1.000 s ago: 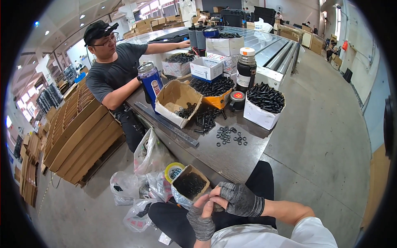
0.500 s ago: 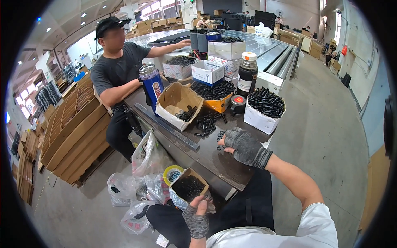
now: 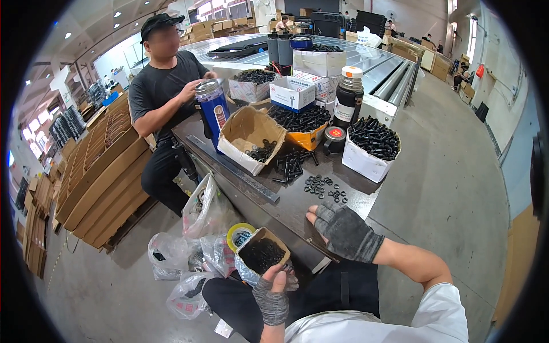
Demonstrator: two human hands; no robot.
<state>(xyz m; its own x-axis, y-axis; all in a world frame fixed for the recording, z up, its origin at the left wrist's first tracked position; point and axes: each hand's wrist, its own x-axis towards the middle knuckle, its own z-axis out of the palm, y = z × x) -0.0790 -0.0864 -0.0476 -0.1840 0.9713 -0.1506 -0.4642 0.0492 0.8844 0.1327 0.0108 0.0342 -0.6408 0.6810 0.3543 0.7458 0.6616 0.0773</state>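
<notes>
My right grip [image 3: 350, 233] and left grip [image 3: 272, 298]: whether either holds anything, I cannot tell; black rings [image 3: 321, 188] lie near the right edge of the counter [image 3: 286, 214], where a careless sweep could spill them.

The dark brown counter [image 3: 291, 212] has a loose scatter of black rings [image 3: 321, 189] near its near right end. Behind them lie spilled black bolts [image 3: 293, 164], between an open brown carton [image 3: 242, 127] and a white box [image 3: 363, 163] heaped with more. A long flat metal strip [image 3: 247, 181] (rather like a ruler) runs along the left edge; a blue flask [image 3: 213, 119] stands beside the carton.
</notes>
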